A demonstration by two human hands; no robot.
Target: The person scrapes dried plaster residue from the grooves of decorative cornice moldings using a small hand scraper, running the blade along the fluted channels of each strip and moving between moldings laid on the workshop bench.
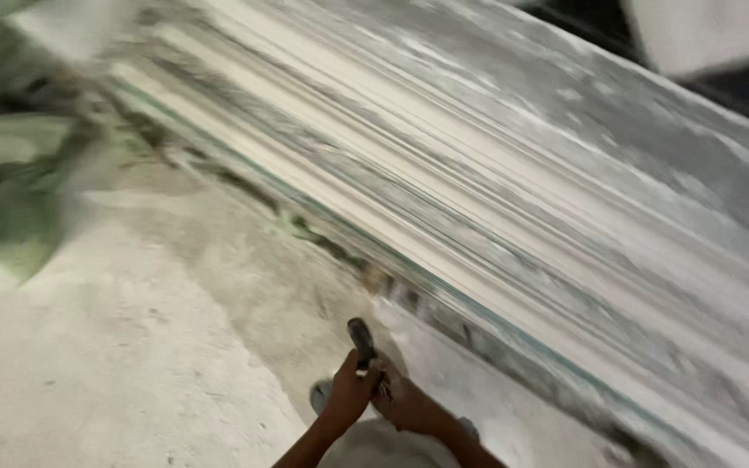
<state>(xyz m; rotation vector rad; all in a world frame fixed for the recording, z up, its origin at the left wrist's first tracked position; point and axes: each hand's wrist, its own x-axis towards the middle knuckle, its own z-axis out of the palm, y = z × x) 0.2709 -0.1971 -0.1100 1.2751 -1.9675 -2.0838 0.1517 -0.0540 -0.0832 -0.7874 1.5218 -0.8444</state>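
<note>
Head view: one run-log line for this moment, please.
left hand: grips dark tool handle | right hand: touching left | stacked slabs: alongside | view: blurred

Head cam only, looks steeply down from standing height, approx; slab stack (496,217) runs diagonally; motion-blurred.

Left hand (350,390), right hand (405,400) together, fingers curled.

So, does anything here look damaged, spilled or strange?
Pale dust covers the floor like spilled powder, and the lower edge of the stacked slabs looks rough and chipped. Both hands grip a small dark tool. Motion blur hides finer detail.
</note>
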